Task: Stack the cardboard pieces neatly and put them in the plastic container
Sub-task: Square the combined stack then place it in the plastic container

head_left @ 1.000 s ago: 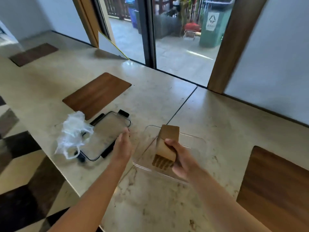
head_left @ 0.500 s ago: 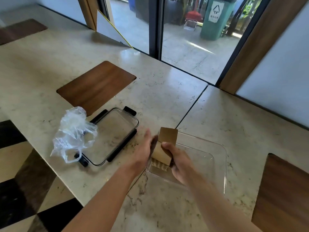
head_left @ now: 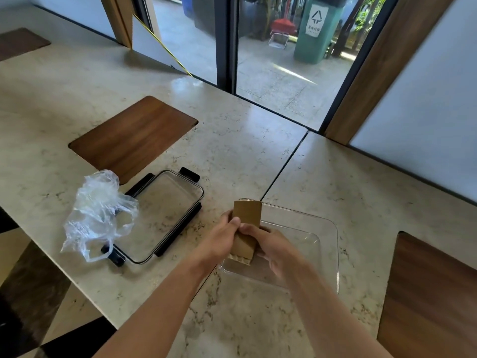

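Both hands, left hand (head_left: 221, 237) and right hand (head_left: 274, 245), clasp the cardboard stack (head_left: 246, 229) over the plastic container (head_left: 331, 254); lid (head_left: 165, 215) and plastic bag (head_left: 99, 211) lie left.

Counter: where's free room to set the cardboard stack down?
Free: the container floor right of the stack; marble between the lid and the glass door. Crowded: the left edge, where a plastic bag overlaps the lid, and where both hands grip the stack.
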The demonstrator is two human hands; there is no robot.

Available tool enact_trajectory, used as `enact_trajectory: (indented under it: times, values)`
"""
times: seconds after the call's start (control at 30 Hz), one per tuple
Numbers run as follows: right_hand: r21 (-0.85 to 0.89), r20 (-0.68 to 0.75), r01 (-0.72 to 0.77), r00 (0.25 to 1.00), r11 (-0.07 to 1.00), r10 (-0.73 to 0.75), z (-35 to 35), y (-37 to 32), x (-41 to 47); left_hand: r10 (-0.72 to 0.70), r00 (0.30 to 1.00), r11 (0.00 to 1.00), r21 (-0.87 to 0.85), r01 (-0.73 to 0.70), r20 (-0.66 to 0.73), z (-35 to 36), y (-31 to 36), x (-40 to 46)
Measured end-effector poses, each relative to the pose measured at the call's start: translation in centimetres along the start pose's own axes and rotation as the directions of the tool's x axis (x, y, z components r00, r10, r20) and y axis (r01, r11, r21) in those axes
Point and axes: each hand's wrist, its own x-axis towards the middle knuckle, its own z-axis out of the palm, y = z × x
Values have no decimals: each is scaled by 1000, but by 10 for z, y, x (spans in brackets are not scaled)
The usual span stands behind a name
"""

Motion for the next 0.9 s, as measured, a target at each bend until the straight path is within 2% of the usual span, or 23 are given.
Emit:
enact_trajectory:
  times: [0.17,0.37,0.53,0.9]
  values:
    - [22,-63,-12,998,1000,14,-2,-3,0,-41,996,999,21,42,-73,6,5,2]
    - [35,0,-43,999,998,43,-2,-3,1,-93,991,996,-14,92,-99,6,4,6]
    - [-10,-4,-51,999,999,51,2,-3,0,-112,987,994,-28,110,-118,5,3,7]
    - [-36,-59,-88,995,995,86,1,-7,-4,-152,980,971,-204,124,-129,0,2,5]
